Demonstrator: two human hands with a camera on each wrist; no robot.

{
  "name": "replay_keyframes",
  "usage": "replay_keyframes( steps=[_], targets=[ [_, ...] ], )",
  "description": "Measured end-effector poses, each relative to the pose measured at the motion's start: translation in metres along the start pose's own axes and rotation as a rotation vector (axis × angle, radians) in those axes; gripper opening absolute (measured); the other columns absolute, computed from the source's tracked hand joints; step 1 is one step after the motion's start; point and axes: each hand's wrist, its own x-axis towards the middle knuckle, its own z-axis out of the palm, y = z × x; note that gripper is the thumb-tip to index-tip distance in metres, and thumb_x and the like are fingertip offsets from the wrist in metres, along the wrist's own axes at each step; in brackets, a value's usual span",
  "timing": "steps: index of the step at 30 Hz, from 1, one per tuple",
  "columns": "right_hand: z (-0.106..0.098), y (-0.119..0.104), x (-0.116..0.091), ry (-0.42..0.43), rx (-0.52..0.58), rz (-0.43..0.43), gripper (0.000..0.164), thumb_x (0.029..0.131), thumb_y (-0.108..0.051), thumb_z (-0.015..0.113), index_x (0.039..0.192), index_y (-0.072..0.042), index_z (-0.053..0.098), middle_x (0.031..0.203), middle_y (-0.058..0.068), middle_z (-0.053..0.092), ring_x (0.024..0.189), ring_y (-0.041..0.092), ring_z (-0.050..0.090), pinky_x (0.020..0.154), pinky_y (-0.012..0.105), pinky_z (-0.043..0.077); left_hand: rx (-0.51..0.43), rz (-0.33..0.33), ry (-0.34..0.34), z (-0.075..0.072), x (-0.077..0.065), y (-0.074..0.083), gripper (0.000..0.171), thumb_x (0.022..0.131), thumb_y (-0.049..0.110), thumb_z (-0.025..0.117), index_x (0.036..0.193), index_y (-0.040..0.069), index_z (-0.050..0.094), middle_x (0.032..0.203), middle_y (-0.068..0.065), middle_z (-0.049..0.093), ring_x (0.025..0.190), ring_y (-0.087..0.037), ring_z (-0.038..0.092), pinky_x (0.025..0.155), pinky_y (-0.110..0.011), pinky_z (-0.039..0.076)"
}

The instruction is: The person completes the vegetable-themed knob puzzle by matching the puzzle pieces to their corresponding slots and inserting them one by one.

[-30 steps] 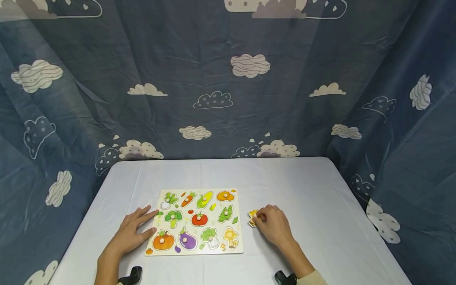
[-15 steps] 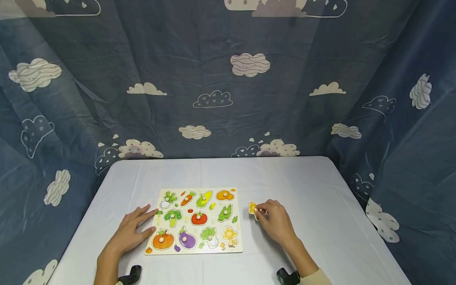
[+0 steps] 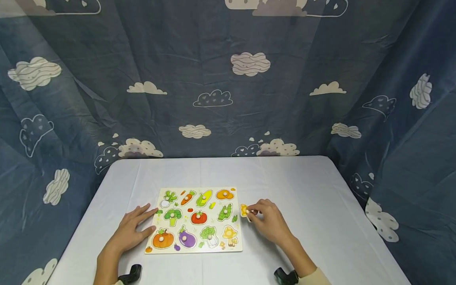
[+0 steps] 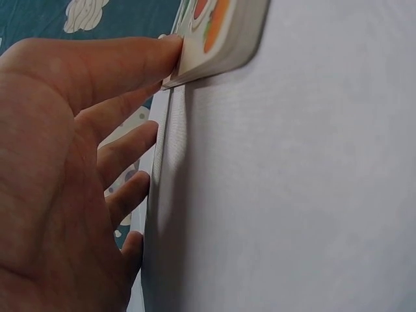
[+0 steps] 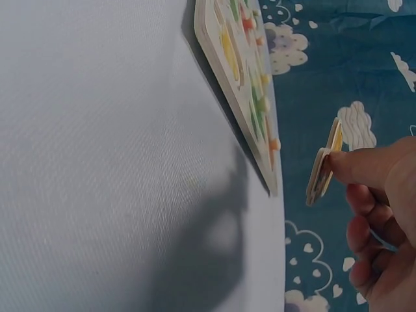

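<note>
A wooden vegetable puzzle board (image 3: 199, 252) lies flat on the table, with knobbed pieces such as a pumpkin (image 3: 163, 240), an eggplant (image 3: 187, 239) and a tomato (image 3: 199, 218) set in it. At its lower right corner, the mushroom recess (image 3: 230, 235) shows a printed picture and no knob. My left hand (image 3: 132, 227) rests at the board's left edge, fingers spread, thumb and index tip touching it. Just off the right edge, my right hand (image 3: 268, 219) pinches a yellow mushroom puzzle piece (image 3: 244, 209). In the right wrist view the mushroom puzzle piece (image 5: 322, 166) is raised and tilted, partly hidden by the thumb.
A white cloth covers the table (image 3: 303, 186). Behind it and along both sides hangs a dark blue curtain (image 3: 213, 47) with a cloud print. Black straps or mounts (image 3: 131, 274) sit at both wrists.
My right hand has lifted the mushroom puzzle piece off the table and carried it left, closer to the board's right edge. The left hand and board keep their places.
</note>
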Motion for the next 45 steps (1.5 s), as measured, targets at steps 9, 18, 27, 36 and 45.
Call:
replay_keyframes(
  steps=[9, 18, 27, 36, 45],
  targets=[
    [0.009, -0.011, -0.003, -0.042, 0.026, -0.091, 0.012, 0.086, -0.017, 0.085, 0.097, -0.018, 0.082, 0.078, -0.021, 0.059, 0.079, 0.012, 0.057, 0.075, 0.025, 0.049, 0.005, -0.004, 0.005, 0.002, 0.001, -0.002, 0.060, 0.090, 0.041, 0.073, 0.146, 0.021, 0.060, 0.161, -0.017, 0.043, 0.152, -0.050, 0.027, 0.122, -0.075, 0.010],
    [0.023, -0.021, -0.012, -0.097, 0.017, -0.135, 0.006, 0.086, -0.021, 0.084, 0.092, -0.022, 0.081, 0.075, -0.022, 0.055, 0.076, 0.012, 0.055, 0.071, 0.022, 0.043, 0.004, 0.003, 0.009, 0.003, 0.000, -0.002, 0.061, 0.090, 0.041, 0.073, 0.146, 0.021, 0.060, 0.161, -0.018, 0.044, 0.151, -0.051, 0.027, 0.121, -0.075, 0.011],
    [0.031, -0.023, -0.016, -0.134, 0.032, -0.178, 0.006, 0.084, -0.022, 0.086, 0.087, -0.021, 0.080, 0.074, -0.022, 0.057, 0.072, 0.007, 0.053, 0.069, 0.020, 0.040, 0.002, 0.015, 0.014, 0.003, 0.001, -0.002, 0.060, 0.090, 0.041, 0.073, 0.145, 0.020, 0.061, 0.161, -0.018, 0.044, 0.151, -0.051, 0.028, 0.121, -0.076, 0.012],
    [0.035, -0.027, -0.019, -0.178, -0.007, -0.193, 0.010, 0.081, -0.024, 0.088, 0.087, -0.020, 0.081, 0.070, -0.021, 0.053, 0.069, -0.001, 0.044, 0.065, 0.019, 0.037, 0.009, 0.008, 0.017, 0.003, 0.002, -0.003, 0.060, 0.090, 0.039, 0.073, 0.145, 0.020, 0.060, 0.160, -0.019, 0.044, 0.151, -0.051, 0.028, 0.121, -0.076, 0.012],
    [0.039, -0.028, -0.024, -0.203, -0.017, -0.180, 0.011, 0.081, -0.026, 0.088, 0.087, -0.020, 0.081, 0.070, -0.020, 0.053, 0.069, 0.000, 0.044, 0.065, 0.019, 0.037, 0.007, -0.003, 0.017, 0.003, 0.002, -0.003, 0.060, 0.090, 0.039, 0.073, 0.146, 0.021, 0.060, 0.161, -0.018, 0.043, 0.151, -0.050, 0.027, 0.122, -0.074, 0.010]
  ],
)
